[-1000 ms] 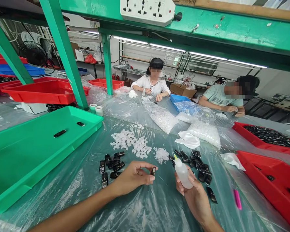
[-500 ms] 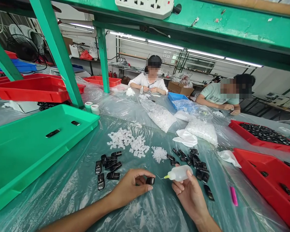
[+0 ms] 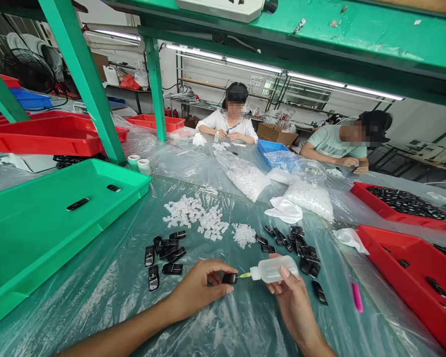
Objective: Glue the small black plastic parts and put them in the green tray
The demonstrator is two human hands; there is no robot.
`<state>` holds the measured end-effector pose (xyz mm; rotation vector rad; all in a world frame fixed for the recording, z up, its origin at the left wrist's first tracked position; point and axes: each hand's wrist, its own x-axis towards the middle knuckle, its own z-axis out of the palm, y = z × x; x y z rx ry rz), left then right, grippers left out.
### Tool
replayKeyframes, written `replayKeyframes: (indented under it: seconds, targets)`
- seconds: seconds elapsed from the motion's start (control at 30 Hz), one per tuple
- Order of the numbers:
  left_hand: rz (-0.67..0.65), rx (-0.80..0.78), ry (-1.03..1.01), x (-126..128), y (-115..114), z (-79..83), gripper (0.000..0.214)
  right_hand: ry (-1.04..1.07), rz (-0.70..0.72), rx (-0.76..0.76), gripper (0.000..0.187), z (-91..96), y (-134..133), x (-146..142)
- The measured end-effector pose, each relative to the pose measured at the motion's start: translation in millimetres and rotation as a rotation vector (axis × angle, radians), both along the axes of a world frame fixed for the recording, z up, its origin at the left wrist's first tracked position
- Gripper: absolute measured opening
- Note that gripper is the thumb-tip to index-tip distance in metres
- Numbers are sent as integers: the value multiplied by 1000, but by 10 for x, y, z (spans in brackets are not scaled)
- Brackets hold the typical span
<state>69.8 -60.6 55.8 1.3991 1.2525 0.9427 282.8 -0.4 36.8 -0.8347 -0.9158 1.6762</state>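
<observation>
Bottle (image 3: pixel 271 270) now touches black part (image 3: pixel 229 278), loose black pieces (image 3: pixel 167 250) either side.

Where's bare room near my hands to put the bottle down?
Bare sheet lies between the green tray and the left black parts, down to the near edge. The green tray itself is mostly bare. Crowded: white pieces and right black parts beyond the bottle; a pink pen lies by the red tray.

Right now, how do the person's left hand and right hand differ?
The left hand holds a small black piece, the right hand a pale squeeze bottle lying sideways. The left hand pinches; the right hand wraps round, thumb on top. Both are over the plastic sheet.
</observation>
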Motion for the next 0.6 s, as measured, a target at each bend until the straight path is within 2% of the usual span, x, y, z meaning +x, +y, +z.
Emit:
replayKeyframes:
  seconds: [0.3,0.6]
  targets:
    - [-8,9,33,6,5,-3,28,-257,-17,158,30,14,-31,61]
    - [-19,0,46,20,12,1,27,-384,-53,279,32,77,-90,91]
